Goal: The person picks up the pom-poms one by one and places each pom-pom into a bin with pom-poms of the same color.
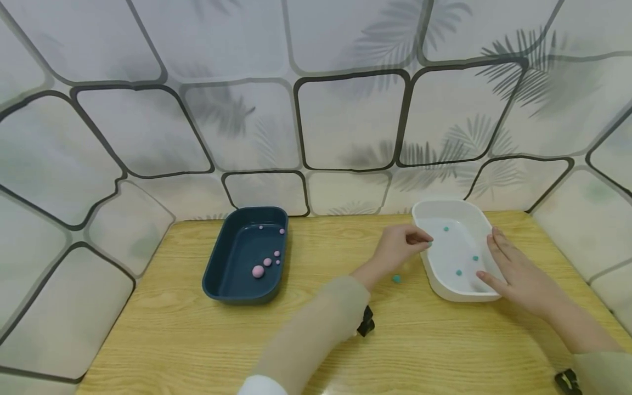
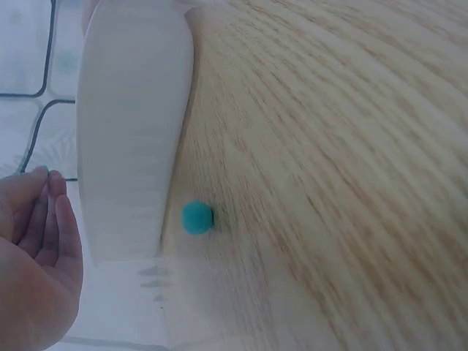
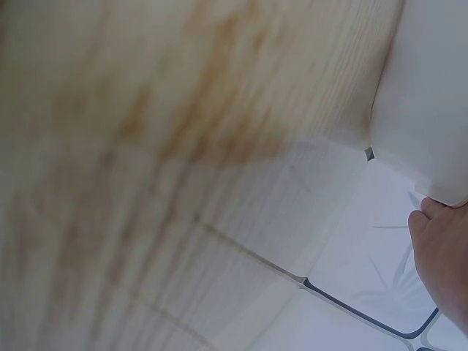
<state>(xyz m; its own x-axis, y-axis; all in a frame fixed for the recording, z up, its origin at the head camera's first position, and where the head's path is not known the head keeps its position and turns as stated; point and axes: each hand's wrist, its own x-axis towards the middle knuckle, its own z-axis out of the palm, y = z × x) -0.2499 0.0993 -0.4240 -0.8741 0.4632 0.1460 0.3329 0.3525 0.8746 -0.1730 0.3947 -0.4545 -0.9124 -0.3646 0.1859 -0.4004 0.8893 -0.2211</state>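
Between thumb and finger my left hand (image 1: 401, 245) pinches a small teal ball (image 1: 430, 243) at the near-left rim of the white tray (image 1: 434, 285). In the left wrist view the left hand (image 2: 40, 256) shows only a sliver of that ball at its fingertips. My right hand (image 1: 520, 274) lies with straight fingers against the tray's right rim; the right wrist view catches only part of it. Several teal balls lie inside the tray, one of them a teal ball (image 1: 459, 272) near the front. Another teal ball (image 2: 197, 218) sits on the table just left of the tray.
A dark blue tray (image 1: 212, 280) stands on the left of the wooden table (image 1: 163, 340). It holds several pink balls of differing sizes, the largest pink ball (image 1: 258, 271) near its front. Behind the table rises a stone-patterned wall (image 1: 350, 123).
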